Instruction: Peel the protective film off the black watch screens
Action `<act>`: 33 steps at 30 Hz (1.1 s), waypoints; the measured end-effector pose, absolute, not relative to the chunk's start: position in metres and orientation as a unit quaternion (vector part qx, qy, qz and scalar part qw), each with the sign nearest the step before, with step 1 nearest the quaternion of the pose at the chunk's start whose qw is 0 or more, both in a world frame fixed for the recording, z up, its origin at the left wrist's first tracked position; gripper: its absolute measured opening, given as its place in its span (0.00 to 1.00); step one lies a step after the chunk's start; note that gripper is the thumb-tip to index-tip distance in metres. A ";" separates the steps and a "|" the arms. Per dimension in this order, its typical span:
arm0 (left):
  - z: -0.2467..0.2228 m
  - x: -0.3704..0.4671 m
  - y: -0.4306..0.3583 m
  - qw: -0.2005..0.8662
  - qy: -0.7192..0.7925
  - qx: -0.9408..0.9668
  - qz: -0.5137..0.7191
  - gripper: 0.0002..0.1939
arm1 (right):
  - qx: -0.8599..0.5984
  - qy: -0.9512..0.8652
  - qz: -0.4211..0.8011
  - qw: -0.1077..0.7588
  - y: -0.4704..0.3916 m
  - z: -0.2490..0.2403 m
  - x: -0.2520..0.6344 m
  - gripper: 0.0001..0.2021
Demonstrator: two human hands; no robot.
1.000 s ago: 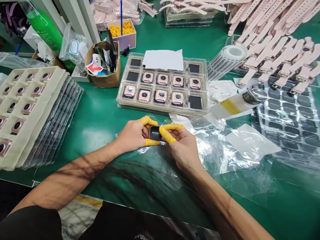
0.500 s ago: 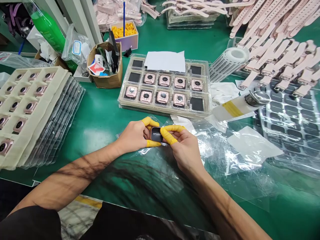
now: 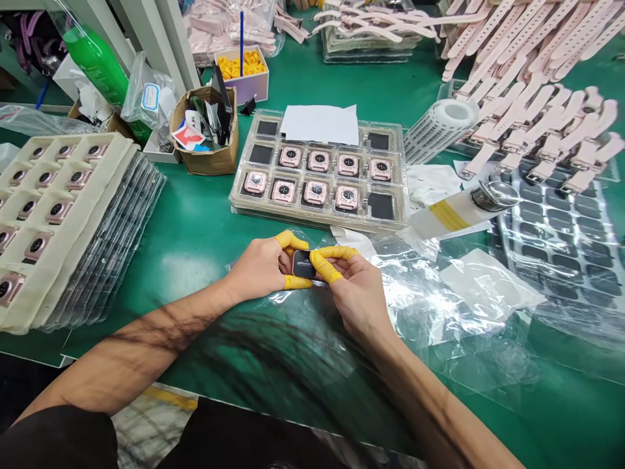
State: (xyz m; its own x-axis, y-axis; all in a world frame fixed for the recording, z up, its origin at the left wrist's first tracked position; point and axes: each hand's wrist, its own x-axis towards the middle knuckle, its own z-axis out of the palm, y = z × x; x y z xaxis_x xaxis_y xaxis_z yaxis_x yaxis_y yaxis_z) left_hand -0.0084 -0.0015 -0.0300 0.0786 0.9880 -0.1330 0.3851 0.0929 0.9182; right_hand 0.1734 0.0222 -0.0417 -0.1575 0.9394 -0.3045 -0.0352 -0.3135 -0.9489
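Note:
A small watch body with a black face (image 3: 303,264) and pale lettering is held between both hands above the green table. My left hand (image 3: 266,264), with yellow finger covers, grips its left side. My right hand (image 3: 349,273), also with yellow covers, pinches its right side, thumb and forefinger over the face. Just beyond the hands lies a clear tray (image 3: 312,213) with several pink watch bodies, backs up, in its pockets; some pockets show only dark pads. A white sheet (image 3: 319,124) covers part of its far row.
Stacked trays (image 3: 122,195) with watch bodies stand at the left. A cardboard box (image 3: 209,153) and yellow-filled box (image 3: 254,83) sit farther back. On the right are a white bottle (image 3: 449,215), a label roll (image 3: 437,130), plastic film (image 3: 420,293) and pink straps (image 3: 517,124).
The view has shifted slightly. Both hands keep hold of the watch body, and the right thumb and forefinger sit a little differently over its face.

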 end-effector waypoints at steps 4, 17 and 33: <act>-0.029 -0.009 -0.001 0.449 0.586 0.583 0.340 0.27 | -0.512 -0.425 0.631 0.398 0.024 -0.039 0.175 0.25; -0.030 -0.014 0.003 0.455 0.605 0.528 0.385 0.25 | -0.458 -0.510 0.590 0.426 0.027 -0.064 0.162 0.13; 0.034 0.025 0.089 0.214 0.611 0.649 0.400 0.21 | -0.266 -0.822 0.358 0.354 0.013 -0.063 0.160 0.08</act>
